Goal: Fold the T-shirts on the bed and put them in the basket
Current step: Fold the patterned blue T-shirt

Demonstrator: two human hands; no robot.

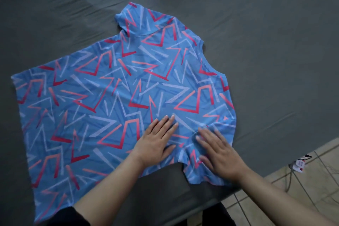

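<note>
Here I can read no writing: the small red-and-white tag (299, 165) on the tiled floor (300, 196) at lower right is too blurred. Around it I see only the grey bedsheet (266, 46) and a thin cable (290, 180) beside the tag. The blue T-shirt (102, 97) lies flat mid-frame, long axis from lower left hem to upper right collar; left hand (156, 143) presses its body, fingers straight and together, right hand (218, 150) flattens the near sleeve, fingers slightly spread.
</note>
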